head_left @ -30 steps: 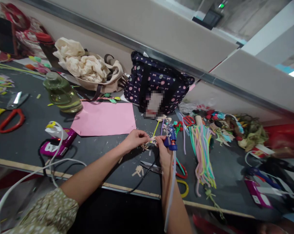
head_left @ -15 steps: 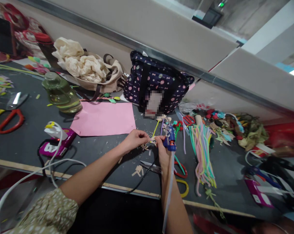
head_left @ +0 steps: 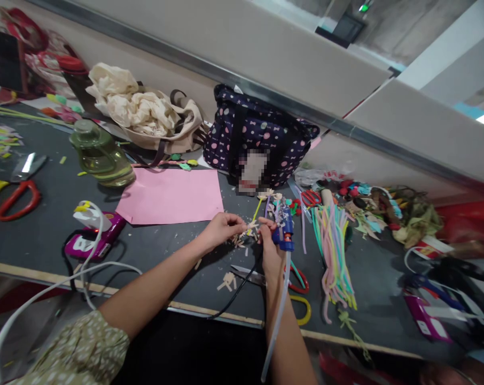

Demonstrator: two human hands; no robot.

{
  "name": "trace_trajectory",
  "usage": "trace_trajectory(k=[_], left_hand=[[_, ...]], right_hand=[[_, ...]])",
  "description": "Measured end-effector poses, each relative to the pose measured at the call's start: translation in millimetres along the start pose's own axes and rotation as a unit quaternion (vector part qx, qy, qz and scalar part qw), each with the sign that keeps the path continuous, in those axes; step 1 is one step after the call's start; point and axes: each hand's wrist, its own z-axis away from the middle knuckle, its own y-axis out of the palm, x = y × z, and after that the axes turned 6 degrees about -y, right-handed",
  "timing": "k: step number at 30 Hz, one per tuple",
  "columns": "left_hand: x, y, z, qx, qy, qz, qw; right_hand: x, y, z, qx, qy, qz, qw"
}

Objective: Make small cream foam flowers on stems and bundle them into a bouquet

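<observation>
Yellow and slim, the stem (head_left: pixel 258 207) rises beside pale scraps (head_left: pixel 237 241), its lower end pinched in the left hand's (head_left: pixel 221 230) grip over the dark bench (head_left: pixel 157 243). The right hand's (head_left: pixel 269 246) grip holds the blue glue gun (head_left: pixel 284 231); the pink sheet (head_left: pixel 173 197) lies left, fuzzy sticks (head_left: pixel 335 246) right.

matt pink paper (head_left: pixel 173 197), glossy purple plastic power strip (head_left: pixel 109 233), patterned navy cloth bag (head_left: pixel 262 128)

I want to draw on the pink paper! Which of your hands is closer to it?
Left. The left hand is by the near right corner of the pink paper; the right hand is farther to the right, at the blue glue gun.
</observation>
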Motion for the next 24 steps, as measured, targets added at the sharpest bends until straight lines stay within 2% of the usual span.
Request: trace_trajectory(k=[6, 10, 12, 14, 24], left_hand=[[3.0, -3.9, -4.8, -0.016, -0.038, 0.176, 0.984], [2.9, -7.7, -6.4, -0.019, -0.051, 0.246, 0.968], [1.3, -9.2, -6.2, -0.026, -0.045, 0.253, 0.966], [-0.3, -10.4, -5.6, -0.037, -0.036, 0.251, 0.967], [-2.0, -11.3, -4.0, -0.056, 0.004, 0.234, 0.971]], right_hand=[[1.1, -5.7, 3.7, 0.026, -0.026, -0.014, 0.999], [-6.4, -9.0, 8.4, 0.134, -0.035, -0.03, 0.99], [-8.0, -9.9, 10.7, 0.187, -0.03, -0.04, 0.981], [-7.7, -10.2, 12.8, 0.207, -0.025, -0.048, 0.977], [-10.3, -8.3, 17.5, 0.227, 0.012, -0.034, 0.973]])
